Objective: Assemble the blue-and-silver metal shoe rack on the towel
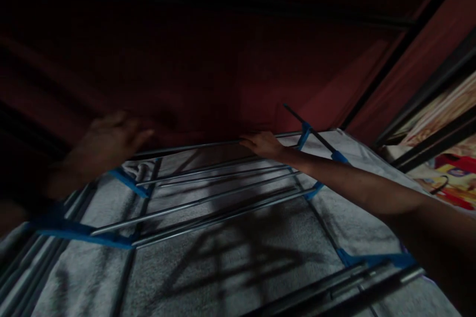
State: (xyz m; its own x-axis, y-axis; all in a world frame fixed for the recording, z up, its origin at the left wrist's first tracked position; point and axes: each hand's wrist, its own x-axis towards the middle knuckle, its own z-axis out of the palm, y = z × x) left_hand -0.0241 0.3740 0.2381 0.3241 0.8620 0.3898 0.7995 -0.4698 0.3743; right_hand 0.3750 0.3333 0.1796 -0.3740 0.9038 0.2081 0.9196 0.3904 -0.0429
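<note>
A metal drying rack [201,203] with grey tubes and blue plastic joints lies across a pale fleecy cloth. At its far side, my right hand [265,144] is closed over the farthest tube [201,146], fingers pointing left. My left hand [111,138] hovers above the rack's left side, near a blue joint [130,183]. It is slightly blurred, its fingers loosely stretched, with nothing seen in them. Another blue joint [304,136] and a slanting rod stand just right of my right hand.
A dark red panel [260,84] with dark frame bars rises right behind the rack. More tubes [334,287] cross the near right, others the lower left. Beyond a dark frame on the right lie patterned cloth [442,119] and a red and yellow item [457,178]. The light is dim.
</note>
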